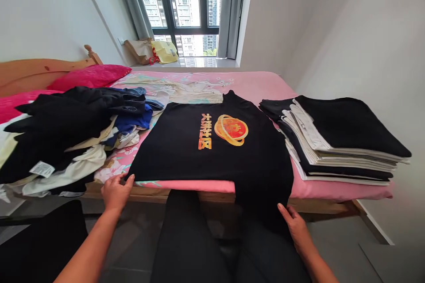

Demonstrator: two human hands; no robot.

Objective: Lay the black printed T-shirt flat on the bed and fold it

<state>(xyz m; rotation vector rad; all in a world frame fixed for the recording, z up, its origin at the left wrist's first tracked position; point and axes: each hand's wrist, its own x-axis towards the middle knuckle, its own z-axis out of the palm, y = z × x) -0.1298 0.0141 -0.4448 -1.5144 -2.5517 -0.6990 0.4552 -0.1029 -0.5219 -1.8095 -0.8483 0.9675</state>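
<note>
A black T-shirt (172, 141) lies spread sideways on the bed, its hem to the left. Its orange and red planet-like print, with characters beside it, faces up. The near sleeve droops over the bed's front edge; the far sleeve points toward the window. My left hand (117, 192) pinches the near corner of the hem. At the right, my right hand (296, 226) grips the edge of the drooping sleeve between thumb and fingers. Part of the collar end lies close against a stack of folded clothes (345, 128).
On the left is a heap of loose clothes (66, 115), dark and pale. Behind it are a red pillow (94, 75) and a wooden headboard (40, 68). A yellow bag (165, 51) and a brown paper bag (137, 51) rest on the windowsill. The pink bed (259, 80) meets the right wall.
</note>
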